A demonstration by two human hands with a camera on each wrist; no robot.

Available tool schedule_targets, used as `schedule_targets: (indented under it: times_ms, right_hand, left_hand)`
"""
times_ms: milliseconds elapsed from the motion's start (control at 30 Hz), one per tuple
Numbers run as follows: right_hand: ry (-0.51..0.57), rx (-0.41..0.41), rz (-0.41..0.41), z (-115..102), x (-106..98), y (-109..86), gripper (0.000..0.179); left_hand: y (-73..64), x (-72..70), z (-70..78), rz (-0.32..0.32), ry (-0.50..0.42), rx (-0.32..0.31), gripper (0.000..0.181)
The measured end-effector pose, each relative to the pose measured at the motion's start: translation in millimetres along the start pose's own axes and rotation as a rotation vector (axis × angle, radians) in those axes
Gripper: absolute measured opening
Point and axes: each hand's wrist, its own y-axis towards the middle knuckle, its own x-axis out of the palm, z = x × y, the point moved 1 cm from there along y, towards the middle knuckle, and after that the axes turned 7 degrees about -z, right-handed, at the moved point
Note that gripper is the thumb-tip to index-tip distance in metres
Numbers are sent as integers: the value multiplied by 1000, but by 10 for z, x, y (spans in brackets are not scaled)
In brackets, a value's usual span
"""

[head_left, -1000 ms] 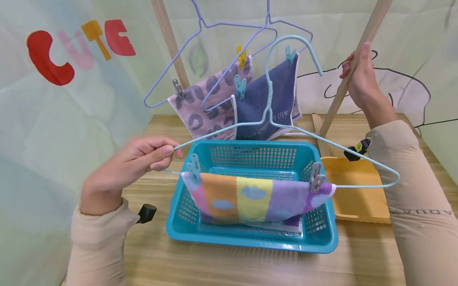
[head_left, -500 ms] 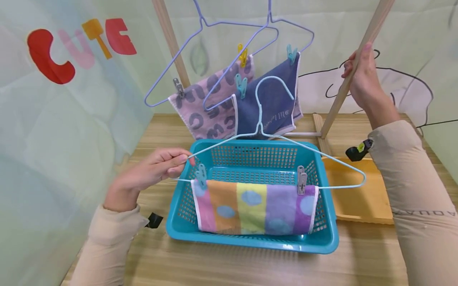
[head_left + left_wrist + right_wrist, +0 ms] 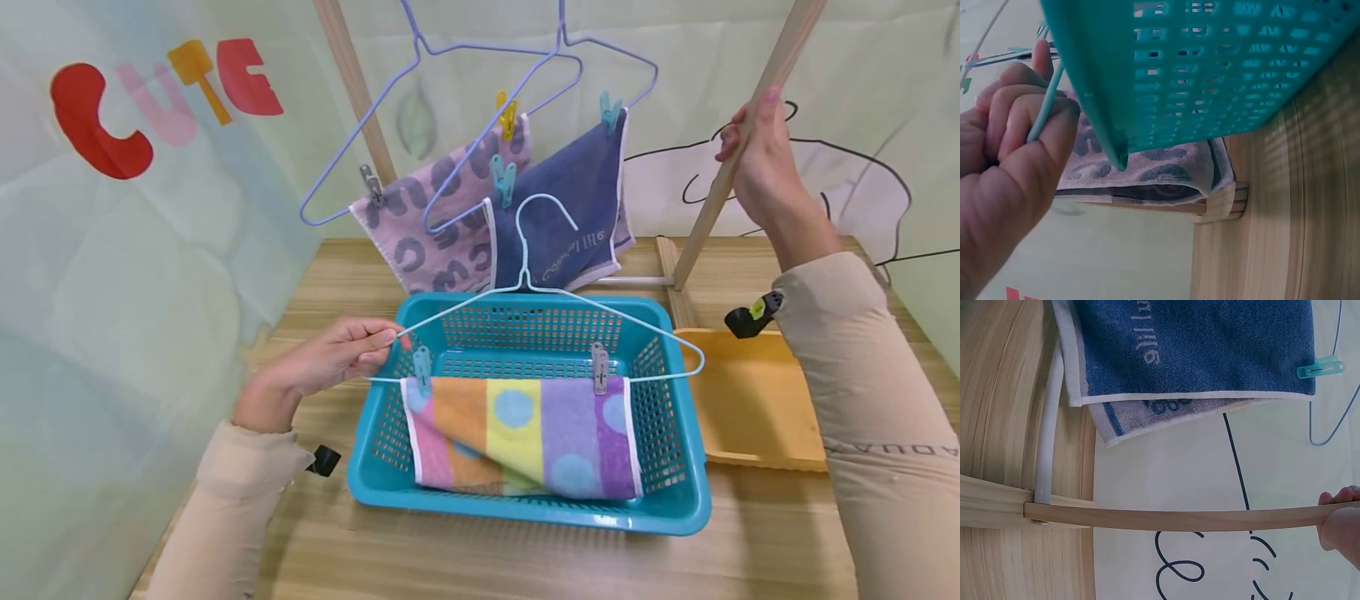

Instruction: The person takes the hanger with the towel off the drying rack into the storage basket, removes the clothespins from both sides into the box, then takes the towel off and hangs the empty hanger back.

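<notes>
Left hand (image 3: pixel 330 358): we see fingers closed around the left arm of a pale-blue hanger (image 3: pixel 524 271).
Pink patterned towel (image 3: pixel 423 221): hangs behind the turquoise basket (image 3: pixel 528 518).
Striped towel (image 3: pixel 517 437): pegged to the pale-blue hanger, over the basket; we cannot tell whether its lower edge touches.
Navy towel (image 3: pixel 588 179): hangs partly in front of the pink one.
Yellow tray (image 3: pixel 757 408): just right of the basket.
Right hand (image 3: pixel 768 167): grips a slanting wooden post (image 3: pixel 705 212), fingers curled around it.
</notes>
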Motion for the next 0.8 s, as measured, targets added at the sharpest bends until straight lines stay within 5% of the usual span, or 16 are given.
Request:
schedule_targets:
  times_ms: [100, 433, 800]
  right_hand:
    - [-7, 3, -4, 0, 10, 3, 38]
    - [-18, 24, 10, -17, -4, 5, 38]
    - [7, 10, 6, -18, -3, -2, 38]
  left_hand:
    - [8, -6, -10, 26, 48, -32, 31]
    - [63, 74, 85, 228, 476, -119, 25]
    - [64, 153, 60, 363, 658, -127, 25]
